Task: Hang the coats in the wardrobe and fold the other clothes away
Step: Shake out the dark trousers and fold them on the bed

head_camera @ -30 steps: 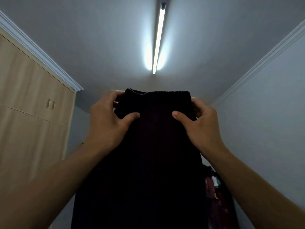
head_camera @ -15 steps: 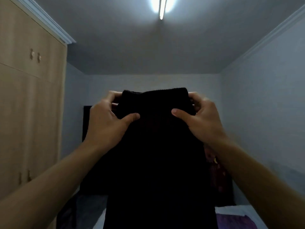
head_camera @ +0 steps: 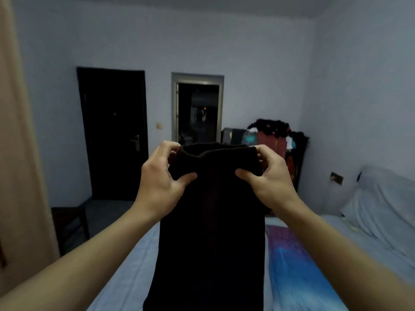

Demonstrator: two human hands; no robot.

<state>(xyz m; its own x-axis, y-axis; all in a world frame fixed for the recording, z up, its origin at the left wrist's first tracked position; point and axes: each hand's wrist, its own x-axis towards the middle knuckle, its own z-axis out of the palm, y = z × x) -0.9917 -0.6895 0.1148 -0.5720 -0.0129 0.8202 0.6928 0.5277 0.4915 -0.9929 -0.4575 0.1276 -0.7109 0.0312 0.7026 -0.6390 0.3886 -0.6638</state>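
I have both hands up in front of me, holding a black knitted garment [head_camera: 211, 232] by its ribbed top band. My left hand [head_camera: 161, 182] grips the band's 9 o'clock corner and my right hand [head_camera: 267, 182] its 3 o'clock corner. On each side the fingers [head_camera: 168, 147] curl over the far face of the band and the thumb presses the near face, so both hands pinch the knit. The band is stretched flat between them. The rest of the garment hangs straight down towards 6 o'clock and runs out of my view, so I cannot tell whether its lower end touches anything.

Under it lies the bed [head_camera: 125, 272] with a pale blue sheet. A bright blue and purple blanket [head_camera: 292, 265] is at 5 o'clock and white bedding [head_camera: 381, 205] at 3 o'clock. The light wooden wardrobe [head_camera: 20, 153] fills the 9 o'clock edge. On the far wall I see a dark door [head_camera: 112, 131] at 11 o'clock, an open doorway [head_camera: 197, 111] at 12 and a heap of mixed clothes [head_camera: 274, 135] at 1 o'clock.
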